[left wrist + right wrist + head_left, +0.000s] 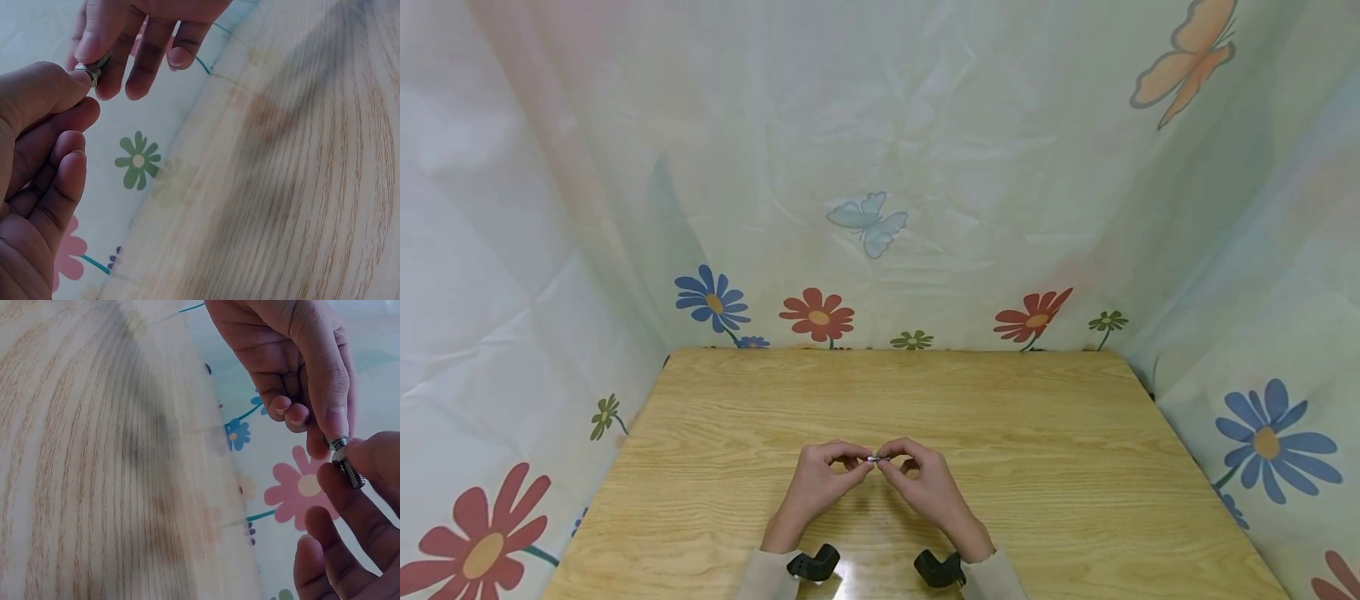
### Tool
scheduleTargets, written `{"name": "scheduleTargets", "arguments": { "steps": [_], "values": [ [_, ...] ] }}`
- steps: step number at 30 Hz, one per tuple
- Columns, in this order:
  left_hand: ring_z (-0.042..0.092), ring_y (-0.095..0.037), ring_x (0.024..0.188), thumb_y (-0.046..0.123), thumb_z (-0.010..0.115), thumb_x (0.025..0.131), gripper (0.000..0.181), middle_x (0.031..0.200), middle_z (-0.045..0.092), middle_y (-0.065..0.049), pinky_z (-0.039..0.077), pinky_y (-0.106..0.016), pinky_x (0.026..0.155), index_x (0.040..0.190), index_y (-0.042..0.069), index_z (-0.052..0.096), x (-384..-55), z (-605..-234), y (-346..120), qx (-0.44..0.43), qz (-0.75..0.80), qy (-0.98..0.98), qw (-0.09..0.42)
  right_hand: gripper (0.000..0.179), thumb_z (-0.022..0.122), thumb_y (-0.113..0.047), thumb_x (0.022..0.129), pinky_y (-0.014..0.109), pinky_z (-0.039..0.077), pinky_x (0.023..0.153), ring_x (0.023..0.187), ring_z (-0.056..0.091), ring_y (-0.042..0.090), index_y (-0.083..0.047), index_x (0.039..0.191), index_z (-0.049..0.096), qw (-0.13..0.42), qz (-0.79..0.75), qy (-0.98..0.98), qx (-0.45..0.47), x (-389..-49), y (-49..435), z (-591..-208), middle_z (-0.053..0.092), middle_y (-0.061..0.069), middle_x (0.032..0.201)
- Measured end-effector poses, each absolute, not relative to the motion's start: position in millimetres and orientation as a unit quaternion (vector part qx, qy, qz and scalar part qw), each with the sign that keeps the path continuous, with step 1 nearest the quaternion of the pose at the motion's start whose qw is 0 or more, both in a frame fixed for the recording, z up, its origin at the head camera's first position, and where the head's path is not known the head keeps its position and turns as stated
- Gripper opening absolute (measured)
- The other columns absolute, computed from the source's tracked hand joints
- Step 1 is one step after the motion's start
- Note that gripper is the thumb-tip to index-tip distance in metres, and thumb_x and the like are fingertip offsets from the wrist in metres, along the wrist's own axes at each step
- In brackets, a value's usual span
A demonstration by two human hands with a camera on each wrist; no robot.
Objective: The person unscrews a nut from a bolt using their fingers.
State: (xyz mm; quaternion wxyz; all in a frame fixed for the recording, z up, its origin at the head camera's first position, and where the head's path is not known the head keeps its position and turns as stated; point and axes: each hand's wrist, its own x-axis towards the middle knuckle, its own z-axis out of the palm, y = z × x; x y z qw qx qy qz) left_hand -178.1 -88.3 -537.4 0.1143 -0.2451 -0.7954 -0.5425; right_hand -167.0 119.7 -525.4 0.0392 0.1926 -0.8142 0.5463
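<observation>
Above the table, a small metal bolt (355,475) with a threaded shaft spans the fingertips of both hands. What looks like a nut (339,454) sits around its shaft. My left hand (822,485) pinches one end of the bolt between thumb and index finger, hiding that end. From the other side, my right hand (927,490) holds the nut between thumb and index finger, and the threaded tip sticks out past it. The remaining fingers of both hands are loosely bent. In the left wrist view, part of the bolt (104,60) shows between the two thumbs.
Below the hands lies a wood-grain table (1037,433). A pale curtain (760,167) printed with flowers and butterflies surrounds it at the back and sides. Black wrist-worn devices (940,570) sit at both cuffs.
</observation>
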Motion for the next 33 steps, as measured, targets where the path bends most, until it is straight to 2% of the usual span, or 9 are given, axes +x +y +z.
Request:
{"name": "scheduleTargets", "arguments": {
  "steps": [6, 10, 13, 16, 20, 23, 30, 33],
  "values": [
    [0.068, -0.005, 0.075, 0.014, 0.081, 0.09, 0.009, 0.09, 0.079, 0.003, 0.06, -0.032, 0.072, 0.098, 0.018, 0.081, -178.4, -538.6, -88.4, -0.244, -0.546, -0.793, 0.116, 0.02, 0.078, -0.01, 0.092, 0.035, 0.059, 0.082, 0.104, 0.07, 0.024, -0.018, 0.109, 0.074, 0.081, 0.532, -0.813, 0.222, -167.6, 119.5, -527.1, 0.075, -0.003, 0.111],
    [0.068, -0.004, 0.076, 0.015, 0.082, 0.09, 0.01, 0.087, 0.078, 0.006, 0.06, -0.04, 0.072, 0.098, 0.02, 0.081, -177.3, -537.3, -88.3, -0.227, -0.551, -0.796, 0.107, 0.024, 0.076, -0.014, 0.094, 0.036, 0.06, 0.085, 0.109, 0.068, 0.028, -0.016, 0.118, 0.073, 0.088, 0.53, -0.817, 0.211, -166.8, 119.4, -525.9, 0.073, 0.001, 0.117],
    [0.067, -0.004, 0.077, 0.016, 0.081, 0.09, 0.011, 0.086, 0.077, 0.008, 0.06, -0.046, 0.07, 0.099, 0.022, 0.082, -176.8, -536.8, -87.7, -0.22, -0.556, -0.795, 0.108, 0.022, 0.071, -0.022, 0.099, 0.032, 0.059, 0.083, 0.106, 0.07, 0.022, -0.014, 0.119, 0.074, 0.073, 0.541, -0.819, 0.177, -166.2, 119.2, -524.3, 0.075, 0.003, 0.115],
    [0.067, -0.005, 0.078, 0.017, 0.081, 0.09, 0.011, 0.086, 0.076, 0.008, 0.059, -0.046, 0.069, 0.099, 0.023, 0.082, -177.2, -537.1, -87.1, -0.222, -0.559, -0.79, 0.118, 0.021, 0.067, -0.028, 0.102, 0.027, 0.059, 0.08, 0.095, 0.072, 0.015, -0.013, 0.112, 0.077, 0.05, 0.549, -0.82, 0.151, -166.3, 118.8, -523.2, 0.078, 0.004, 0.106],
    [0.067, -0.006, 0.079, 0.018, 0.081, 0.091, 0.01, 0.088, 0.077, 0.007, 0.059, -0.046, 0.069, 0.1, 0.023, 0.082, -177.7, -538.7, -87.4, -0.228, -0.564, -0.784, 0.125, 0.02, 0.064, -0.03, 0.103, 0.026, 0.059, 0.078, 0.085, 0.073, 0.011, -0.016, 0.104, 0.079, 0.027, 0.549, -0.821, 0.155, -166.8, 118.7, -522.9, 0.079, 0.01, 0.1],
    [0.067, -0.006, 0.079, 0.017, 0.081, 0.091, 0.01, 0.089, 0.078, 0.006, 0.06, -0.046, 0.07, 0.099, 0.022, 0.082, -177.8, -539.2, -88.0, -0.232, -0.569, -0.779, 0.124, 0.019, 0.065, -0.03, 0.103, 0.026, 0.059, 0.078, 0.086, 0.073, 0.01, -0.016, 0.105, 0.078, 0.02, 0.549, -0.82, 0.162, -167.3, 118.9, -523.9, 0.078, 0.013, 0.102],
    [0.067, -0.008, 0.078, 0.012, 0.081, 0.089, 0.008, 0.087, 0.078, -0.001, 0.059, -0.046, 0.068, 0.097, 0.015, 0.083, -177.3, -538.0, -87.6, -0.229, -0.586, -0.767, 0.125, 0.012, 0.071, -0.029, 0.099, 0.026, 0.057, 0.08, 0.094, 0.071, 0.013, -0.022, 0.107, 0.076, 0.013, 0.549, -0.822, 0.151, -168.2, 117.7, -524.6, 0.078, -0.001, 0.103],
    [0.067, -0.008, 0.079, 0.013, 0.081, 0.09, 0.008, 0.088, 0.078, 0.001, 0.06, -0.046, 0.069, 0.097, 0.016, 0.083, -177.6, -537.5, -87.8, -0.227, -0.587, -0.767, 0.122, 0.01, 0.074, -0.024, 0.097, 0.027, 0.057, 0.078, 0.096, 0.07, 0.014, -0.022, 0.107, 0.075, 0.025, 0.553, -0.817, 0.161, -168.3, 117.2, -525.4, 0.076, -0.004, 0.105]
  ]
}}
